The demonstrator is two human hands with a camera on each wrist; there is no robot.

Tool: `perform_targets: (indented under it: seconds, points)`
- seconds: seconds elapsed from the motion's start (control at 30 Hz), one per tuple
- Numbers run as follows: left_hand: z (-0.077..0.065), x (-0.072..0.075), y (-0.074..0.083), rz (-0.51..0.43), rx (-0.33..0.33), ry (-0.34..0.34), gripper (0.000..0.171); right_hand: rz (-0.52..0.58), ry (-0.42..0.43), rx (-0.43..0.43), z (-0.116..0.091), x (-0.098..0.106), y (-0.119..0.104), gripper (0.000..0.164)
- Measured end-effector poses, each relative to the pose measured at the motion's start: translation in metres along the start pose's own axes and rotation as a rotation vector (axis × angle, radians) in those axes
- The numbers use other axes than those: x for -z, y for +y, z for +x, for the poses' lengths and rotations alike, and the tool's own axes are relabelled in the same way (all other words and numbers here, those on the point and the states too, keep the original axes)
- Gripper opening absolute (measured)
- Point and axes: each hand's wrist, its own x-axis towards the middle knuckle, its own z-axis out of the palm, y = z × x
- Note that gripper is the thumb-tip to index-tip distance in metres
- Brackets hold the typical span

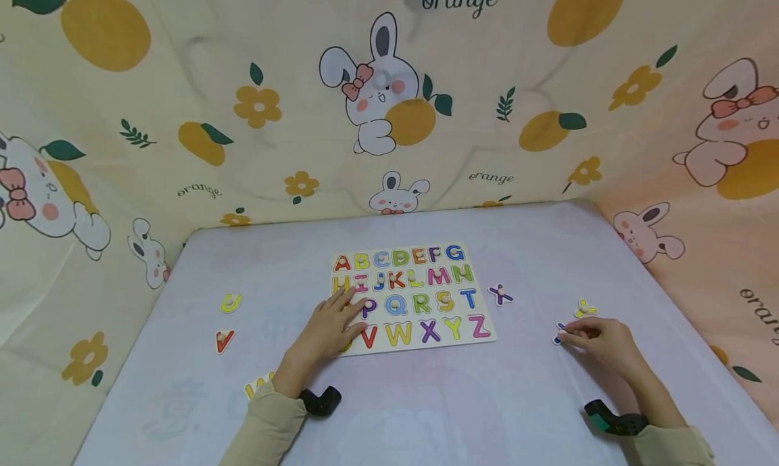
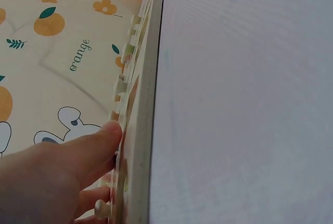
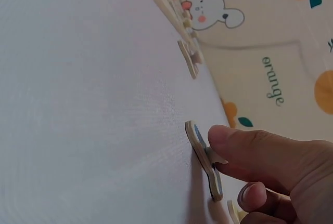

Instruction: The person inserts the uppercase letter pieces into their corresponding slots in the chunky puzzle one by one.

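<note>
A wooden alphabet puzzle board (image 1: 396,348) lies mid-table. My left hand (image 1: 328,324) rests on its left side with fingers spread, covering some letters. In the left wrist view that thumb (image 2: 106,135) lies along the board's edge (image 2: 143,130), near the knobs. To the right of the board, my right hand (image 1: 608,344) pinches a blue letter piece (image 1: 556,340) by its knob. The right wrist view shows the blue letter piece (image 3: 200,154) tilted, thumb and finger at its knob; which letter it is I cannot tell. A yellow Y piece (image 1: 585,309) lies just beyond that hand.
A purple X piece (image 1: 501,295) sits close to the board's right edge. On the left lie a yellow U piece (image 1: 231,304), a red V piece (image 1: 224,341) and a yellow W piece (image 1: 258,385), partly behind the left forearm. A printed curtain (image 1: 274,161) hangs behind the table.
</note>
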Motion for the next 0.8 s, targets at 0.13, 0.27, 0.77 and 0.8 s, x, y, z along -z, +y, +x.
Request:
perform_targets:
  seconds: [0.13,0.27,0.77,0.8]
  points:
    - [0.001,0.0,-0.001,0.002,-0.003,0.004,0.054,0.006,-0.01,-0.015,0.001,0.0,-0.001,0.022]
    - [0.001,0.0,0.0,0.004,0.002,-0.002,0.054,0.013,-0.012,-0.015,0.003,-0.001,-0.003,0.025]
    - [0.001,-0.001,-0.001,0.004,0.009,0.008,0.054,0.066,-0.076,0.01,0.02,-0.008,-0.026,0.025]
    - [0.001,-0.001,-0.001,0.0,0.011,0.011,0.053,0.073,-0.075,0.019,0.022,-0.01,-0.028,0.024]
